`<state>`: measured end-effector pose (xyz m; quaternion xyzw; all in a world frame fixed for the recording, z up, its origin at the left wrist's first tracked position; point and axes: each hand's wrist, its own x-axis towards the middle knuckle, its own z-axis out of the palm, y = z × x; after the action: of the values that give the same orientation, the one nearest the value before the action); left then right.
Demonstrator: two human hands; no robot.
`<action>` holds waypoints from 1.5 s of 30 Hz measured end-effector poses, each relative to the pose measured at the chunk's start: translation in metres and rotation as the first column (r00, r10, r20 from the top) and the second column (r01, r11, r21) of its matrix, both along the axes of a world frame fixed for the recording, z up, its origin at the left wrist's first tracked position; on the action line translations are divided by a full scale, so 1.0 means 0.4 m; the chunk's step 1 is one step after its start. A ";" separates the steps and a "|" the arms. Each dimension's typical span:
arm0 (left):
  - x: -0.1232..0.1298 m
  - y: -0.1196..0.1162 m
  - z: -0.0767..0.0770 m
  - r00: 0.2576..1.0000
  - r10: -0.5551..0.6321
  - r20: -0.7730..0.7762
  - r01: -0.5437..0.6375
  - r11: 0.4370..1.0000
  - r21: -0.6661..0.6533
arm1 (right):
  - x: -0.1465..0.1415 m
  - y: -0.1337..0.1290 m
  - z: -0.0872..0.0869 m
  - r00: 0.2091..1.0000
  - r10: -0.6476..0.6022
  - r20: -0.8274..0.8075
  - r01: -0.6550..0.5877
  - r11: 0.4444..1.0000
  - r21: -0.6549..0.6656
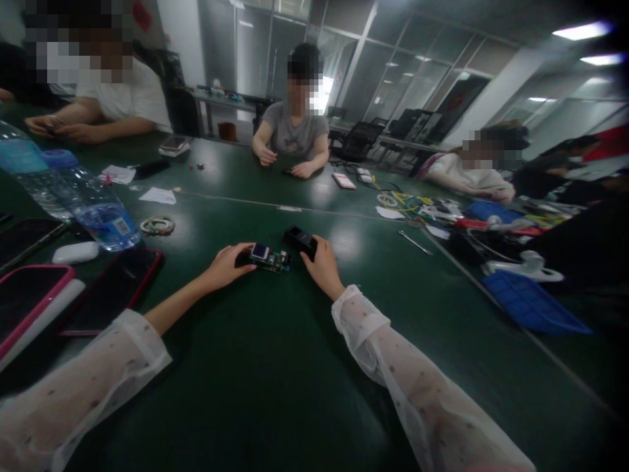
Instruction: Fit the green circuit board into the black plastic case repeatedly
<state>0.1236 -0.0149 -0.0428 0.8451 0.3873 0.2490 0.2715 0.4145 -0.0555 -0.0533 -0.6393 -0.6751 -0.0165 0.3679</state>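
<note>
Over the green table (pixel 236 367), my left hand (pixel 223 267) grips a small circuit board (pixel 270 259) by its left end, thumb and fingers on either side. The board has a small screen on its left part and parts standing up at its right. My right hand (pixel 323 265) is closed on the right end of a black case (pixel 301 241). The case lies just beyond and to the right of the board, with a narrow gap or slight overlap between them; which one is unclear.
Water bottles (pixel 105 213), a red-edged phone (pixel 115 292) and a coiled cable (pixel 157 225) are at the left. At the right are a wrench (pixel 415 242), blue trays (pixel 533 301) and tangled wires (pixel 417 204). A person (pixel 295 131) sits opposite; others sit at both sides.
</note>
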 end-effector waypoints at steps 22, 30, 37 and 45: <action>0.001 -0.003 0.006 0.998 -0.019 0.054 0.020 1.000 -0.015 | -0.010 -0.013 0.034 0.994 -0.044 -0.102 0.063 0.979 0.195; -0.002 0.005 -0.003 0.999 -0.027 0.042 0.028 0.999 -0.022 | 0.012 0.022 -0.017 1.000 0.014 -0.028 -0.014 1.000 0.026; -0.002 0.006 -0.005 0.998 -0.033 0.056 0.035 0.999 -0.025 | 0.017 0.018 -0.013 0.999 0.026 -0.026 -0.026 1.000 0.009; 0.000 -0.005 0.007 0.998 -0.013 0.069 0.015 0.999 -0.030 | 0.009 0.009 -0.002 0.997 0.033 -0.072 -0.036 0.999 -0.035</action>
<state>0.1236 -0.0171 -0.0400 0.8345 0.3757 0.2702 0.2992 0.4181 -0.0518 -0.0543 -0.6344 -0.6726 0.0250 0.3802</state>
